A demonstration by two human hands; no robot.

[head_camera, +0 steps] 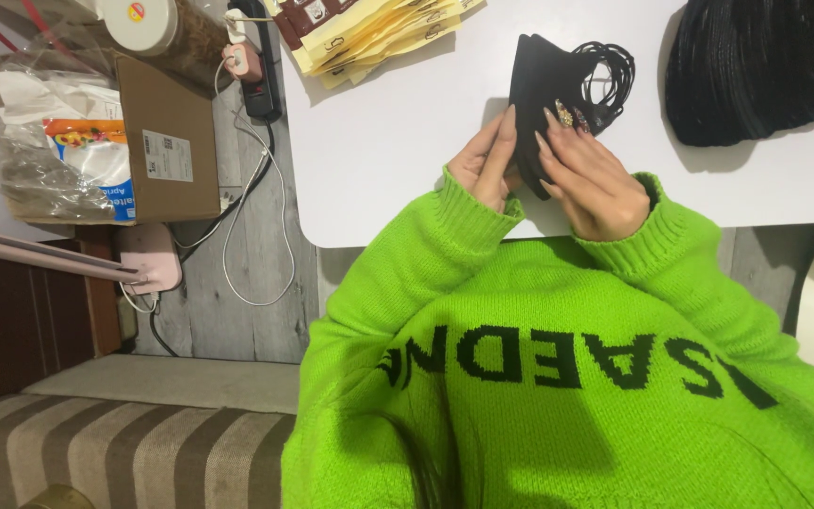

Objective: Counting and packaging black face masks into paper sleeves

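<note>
In the upper middle of the frame both hands meet on a small stack of black face masks point(546, 80) lying on the white tabletop point(379, 141), their ear loops bunched toward the upper right. The left hand point(484, 165) pinches the stack's near edge with fingers straight and close together; the right hand point(591, 179) lies over the masks with fingers pressed flat, holding them down. This looks like squaring or folding the stack, so the next move seems to call for a steady pinch and even pressure. At upper right lies a larger dark pleated heap point(765, 66); at the top, tan paper envelopes point(379, 33). Left of the tabletop, a cardboard box point(167, 141), power strip point(261, 80) and white cables point(256, 226) sit on grey floorboards, with a striped cushion point(115, 448) at lower left
</note>
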